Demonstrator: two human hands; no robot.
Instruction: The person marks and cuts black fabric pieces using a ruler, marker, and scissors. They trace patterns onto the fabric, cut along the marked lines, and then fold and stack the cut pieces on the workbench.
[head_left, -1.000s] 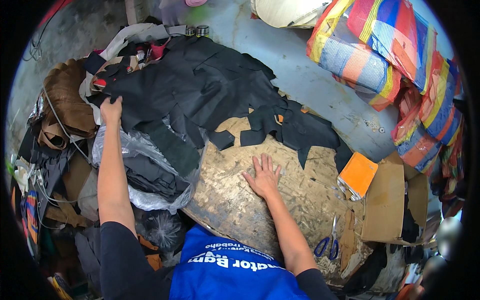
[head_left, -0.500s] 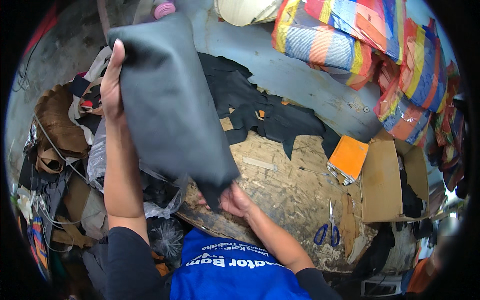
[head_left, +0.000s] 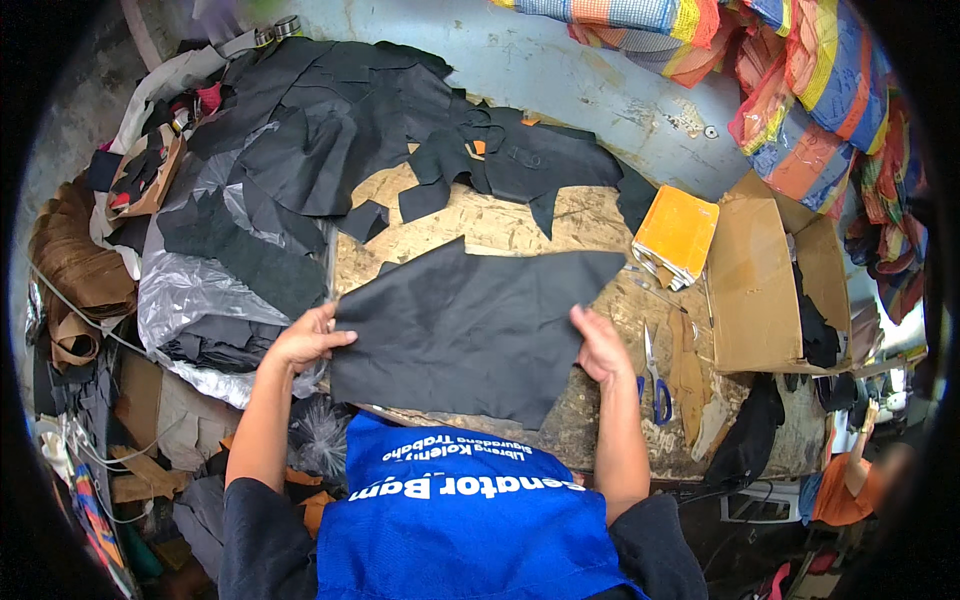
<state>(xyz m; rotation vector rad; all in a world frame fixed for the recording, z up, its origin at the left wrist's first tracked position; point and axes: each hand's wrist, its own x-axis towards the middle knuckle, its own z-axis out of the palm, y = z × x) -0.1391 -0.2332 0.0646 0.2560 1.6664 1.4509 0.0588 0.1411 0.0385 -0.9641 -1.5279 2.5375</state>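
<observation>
A wide, irregular piece of black leather (head_left: 460,335) lies spread flat in front of me, over the near part of the worn wooden table (head_left: 590,215). My left hand (head_left: 305,342) pinches its left edge, thumb on top and fingers mostly beneath. At the opposite edge, my right hand (head_left: 602,347) grips the leather with the thumb uppermost; its other fingers are partly hidden. Scissors with blue handles (head_left: 661,400) lie just right of my right hand. More black leather pieces (head_left: 320,130) are heaped at the back left.
An orange-yellow can (head_left: 676,232) and an open cardboard box (head_left: 755,290) stand at the right. Clear plastic (head_left: 165,305) with dark scraps sits left, beside a brown roll (head_left: 75,270). Striped woven bags (head_left: 825,80) hang at upper right. Another person (head_left: 850,490) is at far lower right.
The leather has come down from being held up on the left to lying flat before me. My left hand has lowered, and my right hand has moved right to its right edge.
</observation>
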